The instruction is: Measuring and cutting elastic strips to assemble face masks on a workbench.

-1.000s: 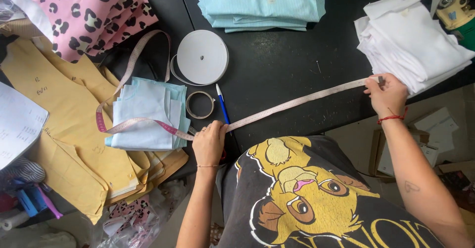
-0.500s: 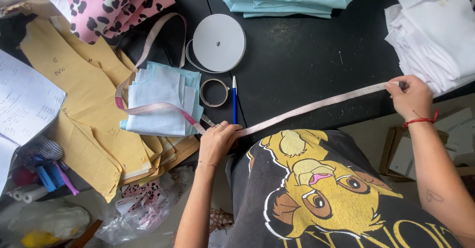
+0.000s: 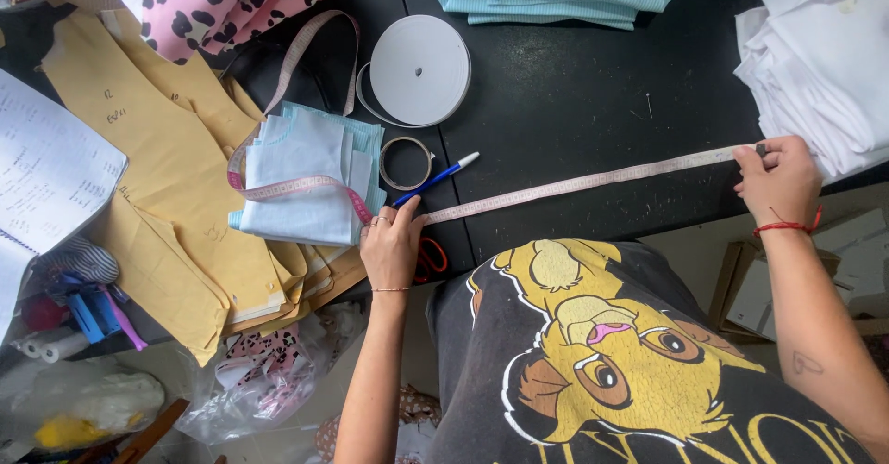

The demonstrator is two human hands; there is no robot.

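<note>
Your left hand (image 3: 392, 246) sits at the lower middle of the frame, its grip pressing the measuring tape (image 3: 583, 183) down against the black surface (image 3: 574, 94). Your right hand (image 3: 780, 181), at the right edge of the frame, has its grip clenched on the tape's far end, so the tape runs taut and nearly level between the two hands along the near edge of the surface. Left of your left hand the tape goes on in a loose pink loop over a folded pale blue cloth (image 3: 301, 181) that lies on yellow paper patterns (image 3: 157, 177). A blue pen (image 3: 435, 179) lies just above your left hand, touching a small tape ring (image 3: 406, 162). A white spool (image 3: 419, 69) lies above that. Orange scissor handles (image 3: 429, 258) show just beside your left wrist. White folded cloth (image 3: 815, 56) is stacked at the upper right, beside your right hand.
</note>
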